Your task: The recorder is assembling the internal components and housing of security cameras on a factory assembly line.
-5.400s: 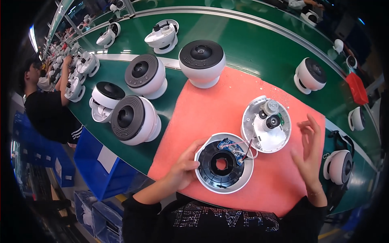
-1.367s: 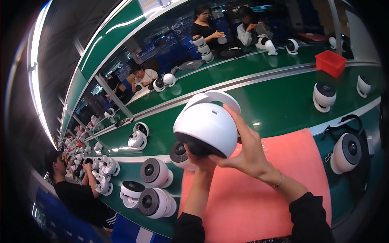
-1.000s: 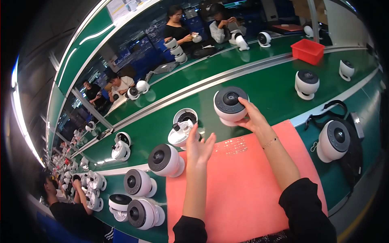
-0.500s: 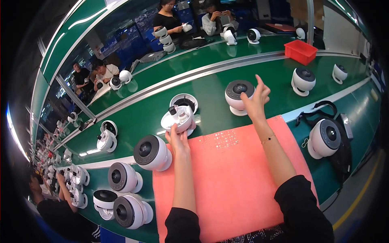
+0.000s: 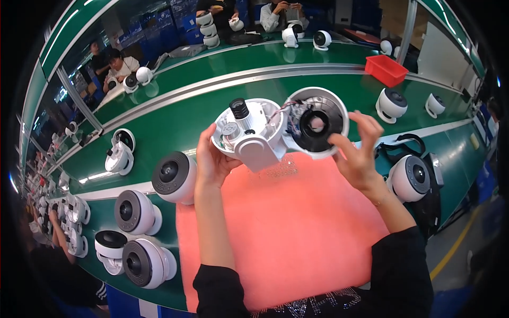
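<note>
An opened ball-shaped security camera is raised above the pink mat (image 5: 297, 228). Its white rear housing (image 5: 257, 148) carries a black lens barrel and a round metal motor. Thin wires link this to the round front shell (image 5: 343, 119), turned so its black inner ring shows. My left hand (image 5: 212, 156) is closed round the left side of the housing, its fingers partly hidden beneath. At the shell's right rim, the thumb and forefinger of my right hand (image 5: 360, 153) pinch the edge, other fingers loosely bent. Small shiny pieces, probably screws (image 5: 278, 168), lie on the mat below.
Several closed white-and-grey cameras (image 5: 132, 212) stand left of the mat. Another opened camera (image 5: 121, 153) sits on the green belt (image 5: 175, 119). At right are a closed camera (image 5: 409, 177) and a black strap (image 5: 411, 139). A red bin (image 5: 386, 70) stands farther back; people work beyond.
The opened camera has come up off the belt toward me and its front shell has swung to the right. My right hand has left the closed camera and is now at that shell.
</note>
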`<state>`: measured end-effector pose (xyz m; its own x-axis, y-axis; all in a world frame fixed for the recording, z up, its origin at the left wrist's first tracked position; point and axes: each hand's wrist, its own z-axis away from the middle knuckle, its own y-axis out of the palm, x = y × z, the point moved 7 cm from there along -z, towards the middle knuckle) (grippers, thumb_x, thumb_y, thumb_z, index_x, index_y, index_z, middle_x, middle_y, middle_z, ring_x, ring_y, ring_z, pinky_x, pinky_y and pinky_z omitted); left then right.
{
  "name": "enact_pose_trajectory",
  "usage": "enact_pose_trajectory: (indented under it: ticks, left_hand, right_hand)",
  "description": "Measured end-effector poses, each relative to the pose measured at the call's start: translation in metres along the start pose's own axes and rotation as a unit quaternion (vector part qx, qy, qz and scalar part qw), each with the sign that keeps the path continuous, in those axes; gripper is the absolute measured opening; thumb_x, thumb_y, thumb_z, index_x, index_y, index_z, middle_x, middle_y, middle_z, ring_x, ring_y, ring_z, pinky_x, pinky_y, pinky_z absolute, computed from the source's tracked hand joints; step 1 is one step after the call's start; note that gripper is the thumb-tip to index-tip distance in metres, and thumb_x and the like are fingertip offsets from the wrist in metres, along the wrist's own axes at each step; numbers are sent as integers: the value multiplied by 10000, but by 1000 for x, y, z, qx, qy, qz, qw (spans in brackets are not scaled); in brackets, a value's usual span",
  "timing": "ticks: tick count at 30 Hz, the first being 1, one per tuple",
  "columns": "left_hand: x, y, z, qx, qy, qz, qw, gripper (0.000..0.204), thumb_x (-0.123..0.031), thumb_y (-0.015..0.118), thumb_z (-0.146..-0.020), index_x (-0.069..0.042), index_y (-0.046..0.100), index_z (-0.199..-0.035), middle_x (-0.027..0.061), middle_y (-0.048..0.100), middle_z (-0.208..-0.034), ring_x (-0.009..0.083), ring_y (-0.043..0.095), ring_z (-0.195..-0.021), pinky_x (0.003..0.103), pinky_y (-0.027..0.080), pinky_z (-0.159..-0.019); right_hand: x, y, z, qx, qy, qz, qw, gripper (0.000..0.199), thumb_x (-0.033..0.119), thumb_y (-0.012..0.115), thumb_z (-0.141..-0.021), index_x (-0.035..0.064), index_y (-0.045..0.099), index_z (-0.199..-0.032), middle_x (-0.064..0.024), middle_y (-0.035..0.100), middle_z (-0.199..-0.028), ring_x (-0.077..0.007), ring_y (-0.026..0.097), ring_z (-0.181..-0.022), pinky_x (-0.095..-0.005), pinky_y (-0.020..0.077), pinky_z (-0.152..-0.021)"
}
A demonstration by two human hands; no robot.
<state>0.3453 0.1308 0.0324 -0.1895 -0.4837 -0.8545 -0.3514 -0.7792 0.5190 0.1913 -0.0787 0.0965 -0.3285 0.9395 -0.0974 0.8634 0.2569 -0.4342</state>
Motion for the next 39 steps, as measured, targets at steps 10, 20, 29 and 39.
enact_pose_trajectory:
  ticks: [10,20,29,39]
  left_hand:
    - [112,73,61,532,-314,-223,755,259,-203,580,-834,40,638,-902,49,630,-855,94,555,-844,250,443,-760]
    - [78,68,89,385,-118,-338,851,293,-239,554,-862,19,601,-992,81,630,-864,121,583,-771,275,472,-728]
    - [4,37,214,149,133,-554,809,481,-348,754,-652,73,577,-803,214,621,-917,260,646,-617,310,527,-566]
    - [27,17,208,158,-34,-709,687,476,-482,704,-668,-16,607,-665,92,562,-509,240,573,-454,308,452,-446]
  right_hand:
    - [61,-20,51,388,444,-603,538,456,129,678,-768,-23,470,-1144,-60,525,-1025,-127,511,-966,-267,420,-847]
    - [93,-2,72,454,420,-576,535,391,158,629,-818,-9,469,-1133,-85,549,-1008,-128,517,-973,-262,413,-845]
    - [108,-7,57,433,297,-545,654,434,158,712,-743,-13,472,-1062,-124,595,-915,-172,598,-802,-275,472,-699]
    - [106,12,33,460,100,-318,823,315,320,641,-749,15,567,-730,-115,502,-697,-268,529,-566,-346,411,-488]
